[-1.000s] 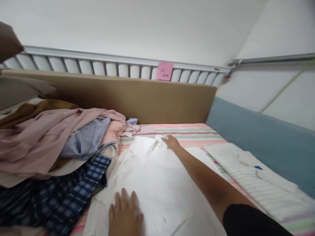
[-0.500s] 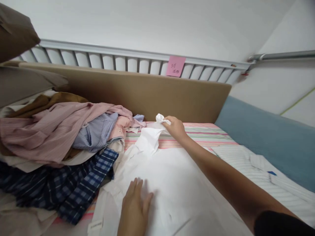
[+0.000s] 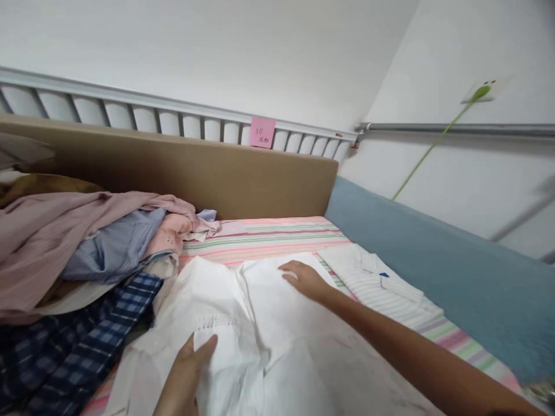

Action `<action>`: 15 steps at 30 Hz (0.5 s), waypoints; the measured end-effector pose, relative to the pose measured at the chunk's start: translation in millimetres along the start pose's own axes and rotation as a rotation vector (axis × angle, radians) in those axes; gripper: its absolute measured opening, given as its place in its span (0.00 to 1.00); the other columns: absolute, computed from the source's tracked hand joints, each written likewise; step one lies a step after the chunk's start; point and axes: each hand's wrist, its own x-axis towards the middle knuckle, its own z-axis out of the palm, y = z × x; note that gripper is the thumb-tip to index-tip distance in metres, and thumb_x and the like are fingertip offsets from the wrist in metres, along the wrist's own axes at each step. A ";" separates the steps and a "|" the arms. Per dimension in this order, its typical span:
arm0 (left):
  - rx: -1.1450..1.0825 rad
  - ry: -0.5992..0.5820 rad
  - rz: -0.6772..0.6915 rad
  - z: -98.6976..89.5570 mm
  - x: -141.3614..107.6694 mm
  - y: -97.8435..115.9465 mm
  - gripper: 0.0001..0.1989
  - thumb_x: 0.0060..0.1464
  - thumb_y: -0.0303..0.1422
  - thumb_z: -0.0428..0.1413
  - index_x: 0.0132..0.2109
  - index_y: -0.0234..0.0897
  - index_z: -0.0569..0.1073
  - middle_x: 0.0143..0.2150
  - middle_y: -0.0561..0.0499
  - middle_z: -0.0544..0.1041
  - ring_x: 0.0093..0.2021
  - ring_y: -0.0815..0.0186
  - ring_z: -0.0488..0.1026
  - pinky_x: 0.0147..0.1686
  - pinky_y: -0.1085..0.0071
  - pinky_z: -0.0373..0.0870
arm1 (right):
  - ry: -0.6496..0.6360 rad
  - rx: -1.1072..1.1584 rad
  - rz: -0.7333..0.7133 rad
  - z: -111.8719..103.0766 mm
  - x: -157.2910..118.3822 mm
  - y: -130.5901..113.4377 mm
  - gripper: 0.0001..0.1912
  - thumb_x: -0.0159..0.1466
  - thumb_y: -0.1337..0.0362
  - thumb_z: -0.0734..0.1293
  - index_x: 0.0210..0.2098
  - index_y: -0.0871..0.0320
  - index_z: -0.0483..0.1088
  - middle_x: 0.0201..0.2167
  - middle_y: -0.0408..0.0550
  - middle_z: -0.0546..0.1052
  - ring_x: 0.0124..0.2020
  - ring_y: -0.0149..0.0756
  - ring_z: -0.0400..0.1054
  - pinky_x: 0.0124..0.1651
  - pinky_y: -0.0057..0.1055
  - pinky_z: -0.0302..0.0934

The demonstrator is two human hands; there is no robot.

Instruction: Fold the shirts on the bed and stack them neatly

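Observation:
A white shirt [image 3: 281, 323] lies spread in front of me, with creases and a folded-over part that carries a band of openwork trim [image 3: 219, 320]. My left hand [image 3: 184, 370] is at this folded part, near the trim, its thumb and fingers closed on the cloth. On the far right of the shirt rests my right hand [image 3: 306, 280], fingers stretched out and thumb apart, touching the fabric without gripping it. Beyond it lies a folded white striped garment [image 3: 377, 277] with a small blue mark.
To the left is a heap of clothes: a pink garment [image 3: 95, 216], a blue striped one [image 3: 115, 245] and dark blue plaid cloth [image 3: 87, 341]. Striped bedding [image 3: 269, 231] lies underneath. A brown board [image 3: 208, 173] stands at the back, a blue panel [image 3: 416, 260] along the right.
My right hand let go of the raised end of white cloth and came down onto the shirt. My left hand went from lying flat to closing on the cloth. The view swung right.

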 end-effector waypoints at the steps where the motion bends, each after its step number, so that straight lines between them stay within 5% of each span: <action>1: -0.025 -0.015 -0.031 -0.4 -0.6 3.7 0.25 0.50 0.34 0.54 0.56 0.35 0.64 0.41 0.45 0.79 0.42 0.60 0.76 0.46 0.62 0.71 | -0.032 -0.117 0.094 -2.2 14.3 23.1 0.20 0.62 0.67 0.57 0.52 0.56 0.68 0.52 0.49 0.72 0.54 0.36 0.63 0.58 0.33 0.54; 6: -0.200 -0.039 -0.117 -8.7 -4.0 22.5 0.28 0.48 0.32 0.56 0.58 0.44 0.63 0.42 0.50 0.79 0.42 0.59 0.76 0.45 0.63 0.72 | -0.143 -0.288 0.291 11.5 61.7 93.6 0.34 0.54 0.78 0.57 0.60 0.58 0.59 0.61 0.55 0.61 0.61 0.43 0.55 0.59 0.41 0.50; 11: -0.323 -0.119 -0.137 -9.0 -6.5 25.6 0.37 0.39 0.30 0.64 0.58 0.43 0.63 0.40 0.48 0.80 0.40 0.56 0.77 0.41 0.65 0.74 | -0.252 -0.382 0.306 34.3 87.0 110.8 0.33 0.53 0.77 0.59 0.58 0.54 0.60 0.57 0.55 0.65 0.59 0.43 0.57 0.60 0.45 0.45; 15: -0.338 -0.213 -0.203 -5.2 -8.5 23.3 0.43 0.34 0.33 0.67 0.59 0.43 0.61 0.41 0.48 0.80 0.39 0.54 0.77 0.38 0.64 0.75 | -0.261 -0.458 0.294 29.9 93.7 113.6 0.24 0.53 0.75 0.60 0.48 0.56 0.69 0.48 0.55 0.72 0.51 0.43 0.62 0.59 0.47 0.41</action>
